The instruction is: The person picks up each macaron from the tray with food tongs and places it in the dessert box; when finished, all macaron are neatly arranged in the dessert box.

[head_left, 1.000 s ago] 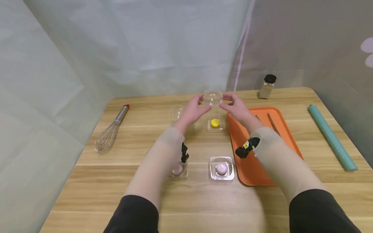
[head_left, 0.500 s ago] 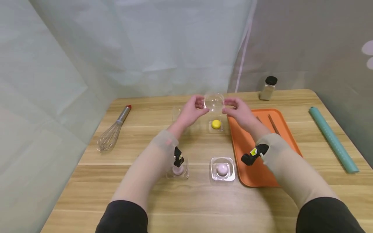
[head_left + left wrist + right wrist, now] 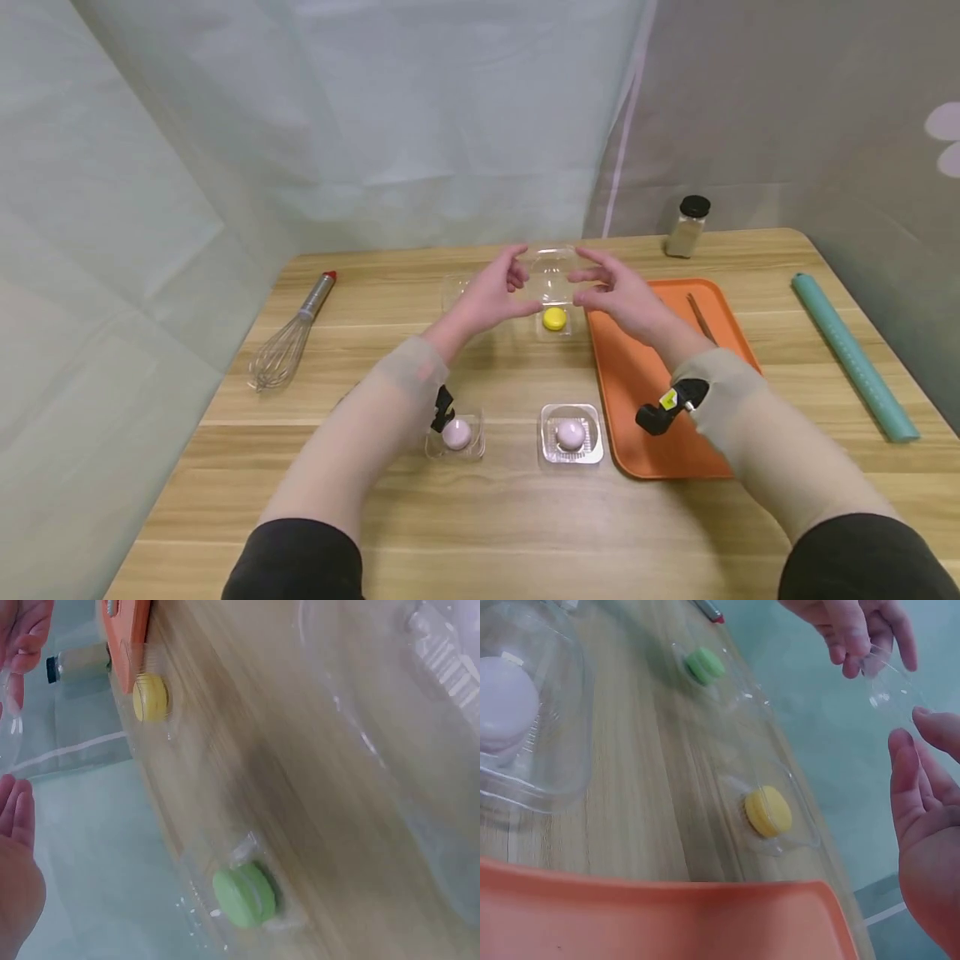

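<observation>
Above the table, my two hands keep a clear plastic lid between them. My left hand pinches its left edge with curled fingertips. My right hand touches its right edge with straight fingers. Just below the lid a yellow macaron lies in an open clear tray. A green macaron sits in another clear tray to the left, behind my left hand in the head view.
Two pink macarons sit in clear trays near the front. An orange tray with a thin brown stick lies to the right. A whisk lies at the left, a spice jar at the back, a teal roll at the far right.
Both hands have lowered the clear lid toward the yellow macaron and drawn it slightly nearer. The right hand's fingers have straightened.
</observation>
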Available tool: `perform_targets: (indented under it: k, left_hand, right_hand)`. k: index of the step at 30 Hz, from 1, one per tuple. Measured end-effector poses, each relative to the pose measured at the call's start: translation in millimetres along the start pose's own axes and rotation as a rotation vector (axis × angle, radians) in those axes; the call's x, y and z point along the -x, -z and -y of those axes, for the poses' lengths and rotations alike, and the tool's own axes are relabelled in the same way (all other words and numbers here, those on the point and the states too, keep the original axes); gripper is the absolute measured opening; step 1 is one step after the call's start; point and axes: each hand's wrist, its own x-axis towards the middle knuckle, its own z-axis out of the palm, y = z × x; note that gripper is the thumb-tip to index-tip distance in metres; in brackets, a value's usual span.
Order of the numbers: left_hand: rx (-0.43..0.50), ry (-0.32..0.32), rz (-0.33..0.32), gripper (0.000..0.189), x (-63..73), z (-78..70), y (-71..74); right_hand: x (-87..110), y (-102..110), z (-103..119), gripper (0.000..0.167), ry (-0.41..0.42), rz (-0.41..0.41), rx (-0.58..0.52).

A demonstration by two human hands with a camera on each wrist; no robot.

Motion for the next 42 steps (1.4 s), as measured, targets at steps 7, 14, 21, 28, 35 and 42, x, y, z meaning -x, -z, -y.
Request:
perform_targets:
  k: [7,14,21,28,35,42]
  left_hand:
    - [-0.179,-0.073,0.014,0.099,5.3,-6.3,2.7]
    - [-0.238,-0.134,0.002,0.093,12.2,-7.2,3.4]
    - [-0.314,-0.269,-0.029,0.09,19.2,-11.0,3.2]
    - [-0.416,-0.371,-0.026,0.089,23.4,-12.2,-0.9]
    - [-0.431,-0.45,-0.052,0.087,26.2,-10.9,-2.1]
    - [-0.361,-0.39,-0.01,0.087,28.2,-12.3,-3.9]
  right_hand:
    - [3.2,2.9,1.3,0.072,-0.008,0.058,-0.049]
    - [8.7,2.6,5.4,0.065,-0.032,0.101,-0.169]
    - [9.1,1.1,13.2,0.055,-0.18,0.232,-0.387]
    - [4.1,-2.4,16.7,0.069,-0.362,0.32,-0.365]
    - [5.4,-3.5,20.9,0.075,-0.413,0.386,-0.354]
    - [7.9,-0.9,21.2,0.062,-0.419,0.382,-0.307]
